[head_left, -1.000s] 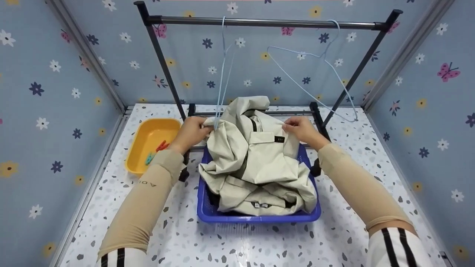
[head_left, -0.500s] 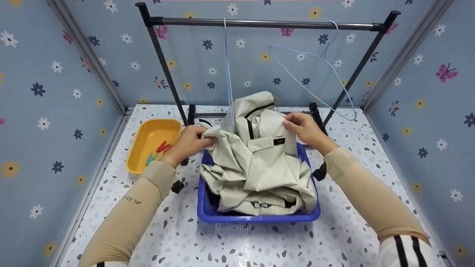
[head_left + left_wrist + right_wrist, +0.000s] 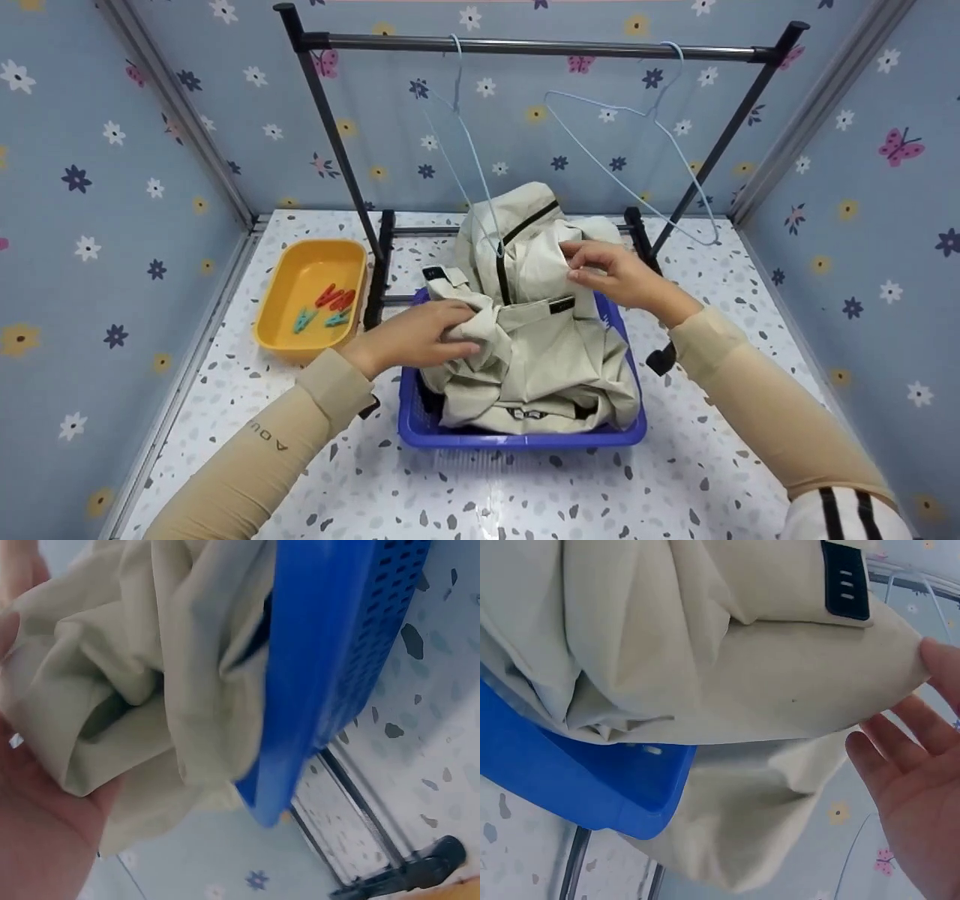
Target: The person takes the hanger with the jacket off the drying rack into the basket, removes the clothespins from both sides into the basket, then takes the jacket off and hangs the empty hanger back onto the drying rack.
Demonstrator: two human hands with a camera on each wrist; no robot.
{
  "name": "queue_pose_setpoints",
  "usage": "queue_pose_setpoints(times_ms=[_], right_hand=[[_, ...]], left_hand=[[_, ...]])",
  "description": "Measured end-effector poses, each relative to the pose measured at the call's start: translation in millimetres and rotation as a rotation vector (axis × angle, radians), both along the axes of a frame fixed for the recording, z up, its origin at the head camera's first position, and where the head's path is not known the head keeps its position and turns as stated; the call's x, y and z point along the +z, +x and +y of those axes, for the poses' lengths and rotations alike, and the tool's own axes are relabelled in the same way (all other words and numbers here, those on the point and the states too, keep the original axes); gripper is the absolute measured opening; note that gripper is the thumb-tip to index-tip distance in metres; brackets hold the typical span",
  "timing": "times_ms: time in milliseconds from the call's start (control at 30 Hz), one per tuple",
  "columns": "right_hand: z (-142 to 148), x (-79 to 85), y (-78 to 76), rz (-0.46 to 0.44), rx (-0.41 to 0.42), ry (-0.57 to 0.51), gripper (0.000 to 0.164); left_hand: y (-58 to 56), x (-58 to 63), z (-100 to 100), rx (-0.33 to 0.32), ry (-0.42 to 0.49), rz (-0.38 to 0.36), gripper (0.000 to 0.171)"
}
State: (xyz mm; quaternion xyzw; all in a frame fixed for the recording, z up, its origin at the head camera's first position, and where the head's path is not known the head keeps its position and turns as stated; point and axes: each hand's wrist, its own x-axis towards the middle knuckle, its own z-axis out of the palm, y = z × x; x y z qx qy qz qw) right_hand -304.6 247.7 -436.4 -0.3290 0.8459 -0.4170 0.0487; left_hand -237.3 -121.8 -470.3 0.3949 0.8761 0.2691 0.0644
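A beige jacket [image 3: 555, 360] with black trim and tabs lies crumpled in a blue basket [image 3: 525, 441], part of it rising above the far rim. My left hand [image 3: 416, 334] holds a bunched fold at the jacket's left side, between thumb and fingers; fabric hides some fingertips. Farther up on the right, my right hand [image 3: 619, 276] pinches an edge of the cloth. In the right wrist view the thumb [image 3: 941, 664] lies against that edge, near a black tab [image 3: 847, 581]. A light blue wire hanger [image 3: 474, 150] hangs with its lower end in front of the jacket.
A black clothes rack [image 3: 540, 47] stands behind the basket, with a second wire hanger [image 3: 679, 146] at its right. To the left sits a yellow tub [image 3: 311, 271] holding red and green clothespins [image 3: 304, 320]. Patterned walls enclose three sides.
My left hand has come down and to the right with its fold of jacket. The right hand has dropped slightly. The left hanger has swung and turned, its lower end now farther right.
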Motion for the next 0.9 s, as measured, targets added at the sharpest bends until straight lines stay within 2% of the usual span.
queue_pose_setpoints(times_ms=[133,233,333,533,700,900], right_hand=[[3,0.2,8.9,0.007,0.130,0.036,0.008],[7,1.3,16.8,0.013,0.189,0.091,0.011],[9,2.3,24.1,0.022,0.230,0.143,0.014],[10,2.9,38.3,-0.033,0.333,0.186,0.015],[8,-4.9,51.4,0.020,0.402,0.289,0.013],[-1,-23.3,63.1,0.107,0.489,0.482,0.014]], left_hand=[[8.4,-2.5,7,-0.018,-0.147,-0.066,0.071],[12.0,-5.2,9,-0.014,-0.210,-0.090,0.078],[14.6,-8.2,11,-0.022,-0.270,-0.084,0.081],[19.6,-12.5,20,-0.037,-0.401,-0.078,0.093],[20.7,-14.9,26,-0.030,-0.477,-0.077,0.104],[18.8,-16.6,28,-0.020,-0.485,-0.114,0.100]])
